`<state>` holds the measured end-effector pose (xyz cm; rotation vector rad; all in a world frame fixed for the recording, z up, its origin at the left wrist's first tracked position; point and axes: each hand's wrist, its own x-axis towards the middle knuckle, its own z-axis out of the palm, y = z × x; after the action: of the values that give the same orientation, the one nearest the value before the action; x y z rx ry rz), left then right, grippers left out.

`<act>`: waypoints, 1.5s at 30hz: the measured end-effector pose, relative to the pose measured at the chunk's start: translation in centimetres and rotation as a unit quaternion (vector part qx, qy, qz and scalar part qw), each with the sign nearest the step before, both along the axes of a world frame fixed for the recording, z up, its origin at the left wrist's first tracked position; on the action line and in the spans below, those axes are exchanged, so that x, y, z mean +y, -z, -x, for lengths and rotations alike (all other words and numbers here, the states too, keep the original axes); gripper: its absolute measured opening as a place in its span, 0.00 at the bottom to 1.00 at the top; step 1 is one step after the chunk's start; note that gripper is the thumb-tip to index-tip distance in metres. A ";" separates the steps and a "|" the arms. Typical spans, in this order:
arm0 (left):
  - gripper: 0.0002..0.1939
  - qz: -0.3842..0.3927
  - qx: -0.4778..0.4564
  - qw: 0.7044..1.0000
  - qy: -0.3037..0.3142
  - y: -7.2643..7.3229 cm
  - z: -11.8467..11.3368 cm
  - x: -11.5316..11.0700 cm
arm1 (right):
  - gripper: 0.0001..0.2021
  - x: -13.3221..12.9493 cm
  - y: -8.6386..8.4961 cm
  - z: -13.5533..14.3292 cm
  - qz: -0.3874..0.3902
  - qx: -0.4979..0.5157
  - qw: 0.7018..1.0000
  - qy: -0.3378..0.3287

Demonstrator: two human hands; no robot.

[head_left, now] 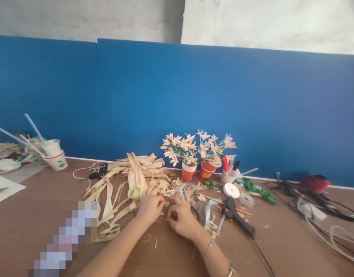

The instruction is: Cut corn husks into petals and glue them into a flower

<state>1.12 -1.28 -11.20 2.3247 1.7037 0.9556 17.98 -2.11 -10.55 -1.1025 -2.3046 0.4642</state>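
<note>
My left hand (150,206) and my right hand (181,216) are close together over the brown table (153,256), with fingers curled and thumbs near the forefingers. Anything pinched between the fingertips is too small to make out. Dried husk strips (107,200) spread left of and behind my left hand, and a pale green roll (134,192) lies just beside it. Thin fibres and scraps (198,198) lie around my right hand. A black glue gun (237,217) rests to the right of that hand.
Orange cups (188,174) of pale flowers (182,148) stand behind the hands. Nearby are a white tape spool (231,190) and green pieces (253,186). Cables (318,223) lie at the right, a white cup (57,159) at the left. A blue panel (171,96) borders the back.
</note>
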 end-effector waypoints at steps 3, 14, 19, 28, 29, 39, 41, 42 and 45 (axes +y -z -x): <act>0.07 0.009 -0.028 1.000 -0.012 -0.6 0.3 0.3 | 0.06 0.5 0.3 -0.1 -0.009 0.014 0.998 0.054; 0.10 0.082 0.049 0.992 0.084 -2.9 1.9 -1.1 | 0.09 0.7 1.1 0.0 -0.083 0.000 0.991 0.105; 0.10 0.098 0.067 0.990 0.078 -2.9 1.8 -0.9 | 0.10 0.6 1.1 0.1 -0.062 0.013 0.993 0.097; 0.09 0.148 -0.038 0.986 0.059 -2.1 0.9 -0.1 | 0.05 0.3 0.6 0.5 -0.034 0.069 0.995 0.067; 0.08 0.158 -0.049 0.984 0.064 -2.0 0.8 -0.1 | 0.04 0.3 0.4 0.5 -0.031 0.077 0.994 0.070; 0.02 0.089 -0.125 0.987 0.052 -2.4 0.2 0.0 | 0.08 1.3 0.6 0.4 0.096 0.308 0.938 0.123; 0.07 0.027 -0.077 0.996 0.031 -2.7 0.2 -0.1 | 0.09 1.7 0.8 0.3 0.131 0.361 0.910 0.152; 0.06 0.003 -0.057 0.998 0.032 -2.9 0.1 -0.2 | 0.09 1.8 0.8 0.2 0.145 0.379 0.899 0.163; 0.06 -0.045 -0.015 0.996 0.074 -3.1 -0.1 -0.7 | 0.08 1.9 1.0 0.1 0.165 0.403 0.884 0.170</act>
<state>1.23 -1.95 -8.10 2.4389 1.4819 1.0527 17.83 -0.19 -11.50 -1.1428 -1.3029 0.9788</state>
